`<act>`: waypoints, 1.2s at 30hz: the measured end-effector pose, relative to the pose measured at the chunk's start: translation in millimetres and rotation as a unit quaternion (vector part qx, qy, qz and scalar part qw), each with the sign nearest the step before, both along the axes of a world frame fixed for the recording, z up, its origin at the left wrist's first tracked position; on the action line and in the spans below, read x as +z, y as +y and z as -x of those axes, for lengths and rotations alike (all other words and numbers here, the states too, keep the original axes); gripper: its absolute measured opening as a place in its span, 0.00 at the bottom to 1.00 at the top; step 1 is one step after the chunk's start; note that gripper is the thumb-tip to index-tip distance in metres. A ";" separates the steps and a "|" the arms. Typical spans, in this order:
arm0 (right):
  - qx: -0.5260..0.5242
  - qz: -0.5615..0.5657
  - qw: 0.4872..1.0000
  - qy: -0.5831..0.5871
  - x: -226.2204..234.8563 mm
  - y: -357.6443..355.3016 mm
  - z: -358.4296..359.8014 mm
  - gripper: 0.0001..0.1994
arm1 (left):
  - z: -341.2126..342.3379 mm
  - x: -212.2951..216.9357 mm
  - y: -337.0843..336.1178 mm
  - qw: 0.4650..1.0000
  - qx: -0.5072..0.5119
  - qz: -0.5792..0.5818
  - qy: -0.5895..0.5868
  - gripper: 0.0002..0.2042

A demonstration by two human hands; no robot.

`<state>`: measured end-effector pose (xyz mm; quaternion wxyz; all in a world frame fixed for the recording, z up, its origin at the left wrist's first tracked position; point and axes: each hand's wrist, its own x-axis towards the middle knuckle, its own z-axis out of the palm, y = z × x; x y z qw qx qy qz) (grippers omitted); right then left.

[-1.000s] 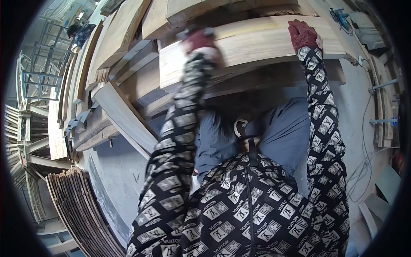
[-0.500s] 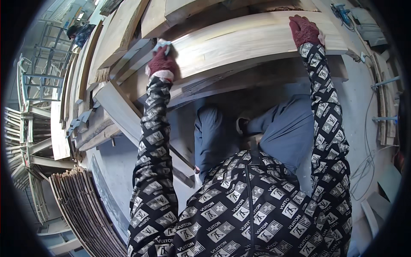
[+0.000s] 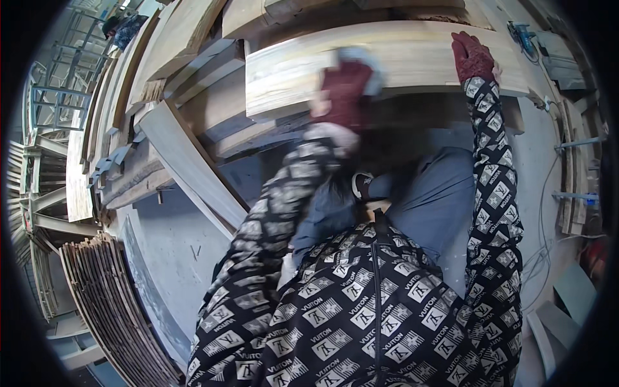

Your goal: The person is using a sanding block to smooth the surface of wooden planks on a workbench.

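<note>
A long pale wooden board [image 3: 412, 55] lies across the far side in front of me. My left hand [image 3: 345, 93], in a dark red glove and blurred by motion, is on the board left of its middle. It is closed around a pale blue-grey pad [image 3: 371, 71], too smeared to tell its exact kind. My right hand [image 3: 474, 58], gloved the same, lies flat on the board toward its right end, fingers stretched out, with nothing in it.
More thick planks [image 3: 174, 51] are stacked on the left, and a narrow board [image 3: 187, 161] leans at a slant. A bundle of thin strips [image 3: 116, 303] stands lower left. A blue power tool [image 3: 522, 39] is at the far right; another person [image 3: 126, 31] is far left.
My left hand has swept right along the board from its left end with the pad, uncovering that end. My right hand stays on the board. The view has shifted slightly.
</note>
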<state>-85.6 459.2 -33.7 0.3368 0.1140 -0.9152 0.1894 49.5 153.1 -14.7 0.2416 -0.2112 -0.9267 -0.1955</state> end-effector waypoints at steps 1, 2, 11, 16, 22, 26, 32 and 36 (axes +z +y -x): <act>0.026 0.014 1.000 0.000 -6.1 -19.5 4.9 0.12 | -15.4 -8.4 -42.0 0.996 0.058 -0.047 0.053 0.21; 0.045 0.033 0.998 -0.010 -8.6 -39.8 7.1 0.12 | -39.0 -19.7 -90.5 0.987 0.130 -0.076 0.055 0.20; -0.008 -0.016 1.000 0.000 -5.3 -7.5 15.3 0.13 | 10.5 -77.8 -36.7 0.958 0.235 -0.165 0.012 0.14; -0.007 0.008 0.997 -0.073 -3.4 -7.7 8.0 0.13 | -4.4 17.3 53.8 0.997 0.054 0.021 -0.042 0.20; 0.005 0.006 0.999 -0.045 -2.0 -6.3 11.7 0.14 | -47.8 -9.9 -91.3 0.987 0.155 -0.050 -0.013 0.26; -0.005 0.026 0.999 -0.042 0.1 -10.6 12.3 0.12 | -63.7 -0.1 -136.4 0.945 0.327 -0.008 0.000 0.18; 0.028 0.029 0.999 -0.031 -0.5 -25.6 14.5 0.13 | 1.4 -42.3 -8.3 0.994 0.107 0.024 0.024 0.27; -0.012 0.009 0.999 -0.040 6.0 -8.3 4.1 0.13 | -3.4 15.7 62.6 0.998 -0.026 -0.011 -0.052 0.22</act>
